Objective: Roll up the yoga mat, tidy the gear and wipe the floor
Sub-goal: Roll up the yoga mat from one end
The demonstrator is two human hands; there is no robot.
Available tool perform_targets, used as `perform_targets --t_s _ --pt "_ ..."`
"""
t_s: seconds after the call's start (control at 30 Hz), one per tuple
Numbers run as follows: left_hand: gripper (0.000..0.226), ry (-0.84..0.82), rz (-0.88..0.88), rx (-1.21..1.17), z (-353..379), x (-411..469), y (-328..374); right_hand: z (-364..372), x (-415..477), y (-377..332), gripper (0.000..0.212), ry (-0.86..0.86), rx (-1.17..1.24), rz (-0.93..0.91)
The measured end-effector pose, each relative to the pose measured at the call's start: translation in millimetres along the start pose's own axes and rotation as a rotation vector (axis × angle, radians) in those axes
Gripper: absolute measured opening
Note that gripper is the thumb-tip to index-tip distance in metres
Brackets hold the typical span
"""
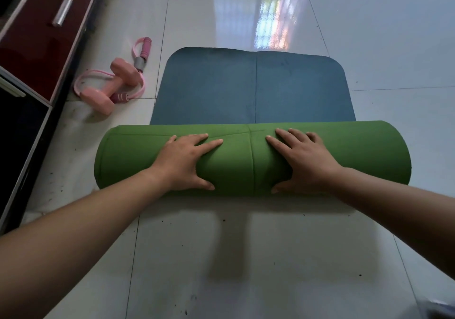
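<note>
I see the yoga mat (246, 161) lying crosswise on the tiled floor (221, 257), most of it wound into a fat green roll, with its blue unrolled end (253, 87) stretched flat on the far side. My left hand (183, 162) and right hand (304, 161) both rest palm-down on top of the roll near its middle. The fingers are straight and spread, pressing rather than gripping, and the thumbs sit low on the near side. Off the mat's left edge, clear of the roll, a pink dumbbell (108, 84) lies tangled with a pink cord with foam grips (139, 55). Farther left stands a dark red cabinet (41, 35) with a metal handle (62, 12). Dark specks dot the floor near me.
</note>
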State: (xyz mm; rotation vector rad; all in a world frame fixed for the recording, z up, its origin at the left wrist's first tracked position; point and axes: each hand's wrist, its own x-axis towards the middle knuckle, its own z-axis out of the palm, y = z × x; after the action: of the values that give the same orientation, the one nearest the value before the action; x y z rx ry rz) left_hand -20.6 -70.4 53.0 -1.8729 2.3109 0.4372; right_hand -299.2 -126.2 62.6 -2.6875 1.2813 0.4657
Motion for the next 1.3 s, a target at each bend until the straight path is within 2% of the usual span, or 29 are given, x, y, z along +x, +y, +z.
perform_targets --t_s 0.5,0.8,0.93,1.03,1.1,1.2,1.3 --pt "0.087 0.044 0.044 -0.047 -12 -26 15 -11 -25 -15 0.084 0.097 0.094 -0.013" --pt "0.088 -0.217 0.068 -0.048 -25 -66 22 -15 -70 -38 0.082 -0.007 0.218 -0.037" --pt "0.091 -0.212 0.065 -0.093 -19 -70 24 -11 -74 -39 0.087 -0.002 0.216 -0.047" --pt "0.097 -0.161 0.049 -0.175 -20 -62 19 -15 -61 -33 0.095 0.007 0.218 -0.018" --pt "0.091 -0.085 0.04 -0.22 -16 -63 18 -17 -53 -28 0.096 0.001 0.225 0.01" --pt "0.078 0.034 0.042 -0.167 -9 -67 24 -16 -44 -18 0.085 0.09 0.274 0.127" --pt "0.084 0.017 0.041 -0.04 -4 -62 34 -14 -32 -12 0.073 0.243 0.344 0.309"
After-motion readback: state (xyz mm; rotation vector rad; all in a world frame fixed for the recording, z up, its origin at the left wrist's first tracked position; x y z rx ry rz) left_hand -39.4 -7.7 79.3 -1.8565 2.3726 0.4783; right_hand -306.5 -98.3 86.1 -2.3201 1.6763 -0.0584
